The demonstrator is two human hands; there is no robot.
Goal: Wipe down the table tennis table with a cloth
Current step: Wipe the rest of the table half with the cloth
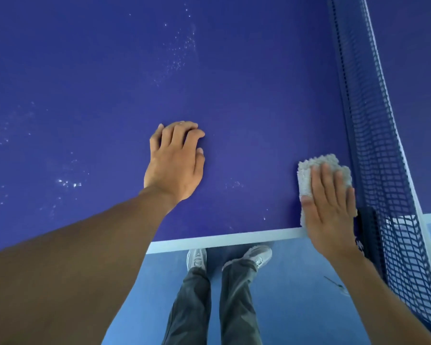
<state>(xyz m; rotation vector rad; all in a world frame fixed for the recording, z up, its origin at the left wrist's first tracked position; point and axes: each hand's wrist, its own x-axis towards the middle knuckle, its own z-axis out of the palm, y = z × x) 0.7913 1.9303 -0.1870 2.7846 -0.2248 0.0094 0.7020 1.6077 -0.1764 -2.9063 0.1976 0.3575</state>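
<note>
White terry cloth (309, 175) lies flat on the blue table tennis table (234, 83), pinned under the right hand (330, 210). That hand's fingers (326, 175) are straight and close together, pressing down rather than gripping, and the fluffy edge shows beyond the fingertips and on the thumb side. Just past the little finger runs the net (378, 158), and under the heel of the palm is the white edge line (222, 241). The left hand (174, 168) holds nothing: its fingers are loosely bent, tips propped on the surface, apparently bracing the lean. The wipe looks to be working the corner by the net. Done well, the palm keeps even pressure across the whole pad so no part of the cloth rides up, and the stroke sweeps from the little-finger side towards the thumb, away from the mesh so nothing snags. Dense white specks (179, 53) sit well beyond the left fingertips and more (69, 183) lie off that hand's little-finger side. Overlapping passes need to reach there, with the bracing hand lifted out of the path.
</note>
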